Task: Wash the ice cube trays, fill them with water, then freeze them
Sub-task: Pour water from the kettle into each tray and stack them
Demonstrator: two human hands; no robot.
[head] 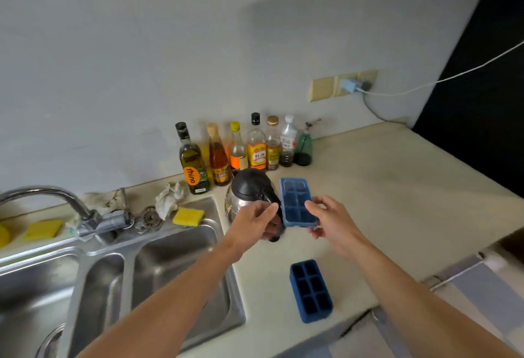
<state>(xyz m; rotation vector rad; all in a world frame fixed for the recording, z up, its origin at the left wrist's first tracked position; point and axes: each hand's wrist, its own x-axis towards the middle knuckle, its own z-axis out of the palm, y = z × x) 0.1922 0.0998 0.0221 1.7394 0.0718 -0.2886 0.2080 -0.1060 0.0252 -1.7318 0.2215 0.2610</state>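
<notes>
Two blue ice cube trays are in view. One tray (310, 291) lies flat on the counter near the front edge, its cells facing up. My right hand (331, 223) pinches the near end of the other tray (295, 202), thumb on top and fingers beneath; this one has a lighter blue rim. It sits right beside a steel kettle (245, 193) with a black lid. My left hand (255, 221) is at the kettle's black handle with its fingers curled round it. Whether the cells hold water is unclear.
A double steel sink (175, 247) with a curved tap (56, 199) lies to the left. Yellow sponges (188, 216) and a crumpled cloth (170, 197) sit on its back rim. Several bottles (246, 148) line the wall. A charger cable (425, 82) hangs from the wall socket.
</notes>
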